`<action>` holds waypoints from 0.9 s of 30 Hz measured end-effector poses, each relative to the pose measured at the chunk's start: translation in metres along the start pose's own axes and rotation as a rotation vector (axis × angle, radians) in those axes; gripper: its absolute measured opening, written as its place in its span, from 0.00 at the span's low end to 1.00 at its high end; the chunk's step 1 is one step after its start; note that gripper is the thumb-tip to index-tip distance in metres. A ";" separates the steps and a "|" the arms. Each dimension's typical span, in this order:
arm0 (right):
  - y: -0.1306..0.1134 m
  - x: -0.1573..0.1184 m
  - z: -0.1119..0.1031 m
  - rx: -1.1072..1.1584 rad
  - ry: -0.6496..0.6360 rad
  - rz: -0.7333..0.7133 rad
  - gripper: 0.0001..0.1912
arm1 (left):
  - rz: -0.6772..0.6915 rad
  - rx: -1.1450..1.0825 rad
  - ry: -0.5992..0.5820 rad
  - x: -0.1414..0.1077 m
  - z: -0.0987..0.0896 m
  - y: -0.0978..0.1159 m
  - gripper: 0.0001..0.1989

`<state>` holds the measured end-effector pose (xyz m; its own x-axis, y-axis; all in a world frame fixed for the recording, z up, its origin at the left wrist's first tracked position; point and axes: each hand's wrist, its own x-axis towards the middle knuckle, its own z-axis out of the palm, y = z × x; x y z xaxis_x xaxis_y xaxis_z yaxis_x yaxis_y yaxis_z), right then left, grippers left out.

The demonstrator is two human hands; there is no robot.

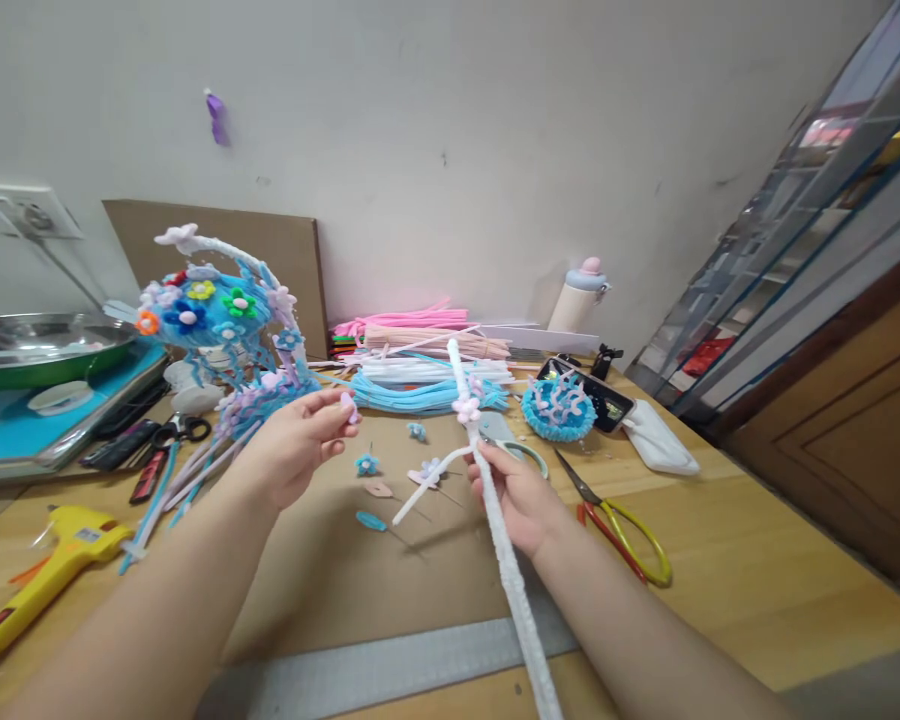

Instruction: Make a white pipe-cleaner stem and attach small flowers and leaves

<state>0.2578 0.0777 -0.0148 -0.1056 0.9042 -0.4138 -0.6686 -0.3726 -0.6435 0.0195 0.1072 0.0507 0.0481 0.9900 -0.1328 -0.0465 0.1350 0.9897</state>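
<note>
My right hand [517,495] is closed around a long white fuzzy stem [506,560], which slants from the front edge up to the middle. A side branch [429,487] sticks out to its left, and a pale pink flower [466,409] sits on it above my fingers. Off to the left, my left hand [296,445] pinches a small lilac pipe-cleaner piece [349,406] between thumb and fingers, apart from the stem. Between my hands, on brown cardboard [330,570], lie a blue flower [366,464], a white-lilac flower [429,472], a pink leaf [378,490] and a blue leaf [371,521], several with wire stalks.
A yellow glue gun [67,560] lies at left, near black scissors [180,430] and a flower-covered blue jellyfish-like piece [214,315]. Pipe-cleaner bundles [420,370] line the wall. Red-and-yellow-handled scissors [622,530], a blue fuzzy ball [559,408] and a bottle [579,295] are at right.
</note>
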 end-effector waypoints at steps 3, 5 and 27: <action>-0.014 -0.009 0.006 0.157 -0.088 0.227 0.05 | -0.065 -0.156 0.014 -0.026 -0.024 -0.005 0.13; -0.016 -0.013 0.013 0.246 -0.122 0.310 0.05 | -0.063 -0.195 0.041 -0.038 -0.034 -0.007 0.13; -0.018 0.000 0.022 0.212 -0.016 0.156 0.03 | 0.217 -0.530 0.564 -0.042 -0.024 -0.042 0.07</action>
<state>0.2538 0.0896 0.0111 -0.2299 0.8431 -0.4861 -0.7824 -0.4572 -0.4229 -0.0045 0.0605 0.0132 -0.5214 0.8489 -0.0872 -0.4712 -0.2012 0.8588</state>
